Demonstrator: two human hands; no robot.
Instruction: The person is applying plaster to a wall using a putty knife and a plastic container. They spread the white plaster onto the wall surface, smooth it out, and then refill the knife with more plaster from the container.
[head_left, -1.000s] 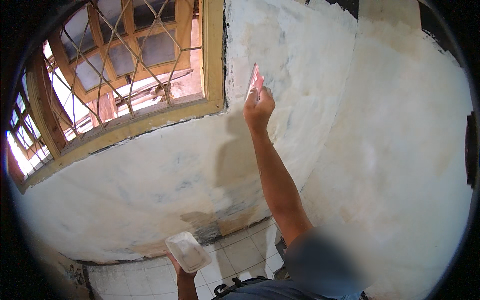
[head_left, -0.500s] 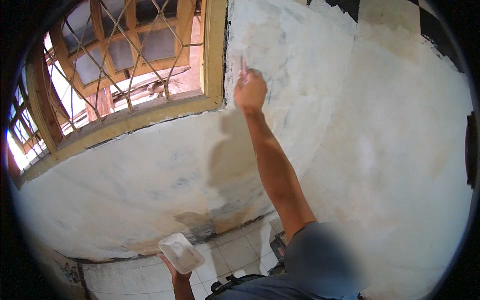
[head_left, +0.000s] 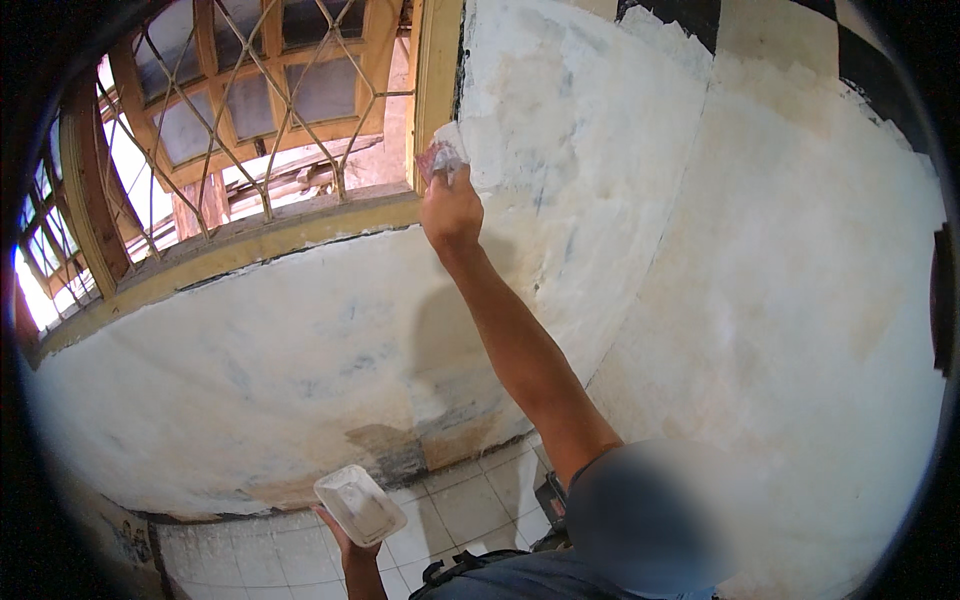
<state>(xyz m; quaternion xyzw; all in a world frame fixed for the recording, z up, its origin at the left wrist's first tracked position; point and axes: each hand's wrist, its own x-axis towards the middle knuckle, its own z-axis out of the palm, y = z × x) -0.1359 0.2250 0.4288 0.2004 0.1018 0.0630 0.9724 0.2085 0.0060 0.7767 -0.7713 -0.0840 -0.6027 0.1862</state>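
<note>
My right hand is closed on a pink and pale scraper, held where the yellow window frame meets the white-coated wall. The arm stretches up from the lower right and casts a shadow on the wall below. My left hand, low near the bottom edge, grips a white rectangular plastic tray with pale residue in it.
A metal grille crosses the window, with a wooden sash behind it. Black-and-cream checkered squares show at the top right. Below are white floor tiles, a dark object beside my body, and a dark edge at the far right.
My right hand and scraper have moved left across the wall to the window frame's edge, with the scraper now angled differently. The tray in my left hand has shifted slightly left.
</note>
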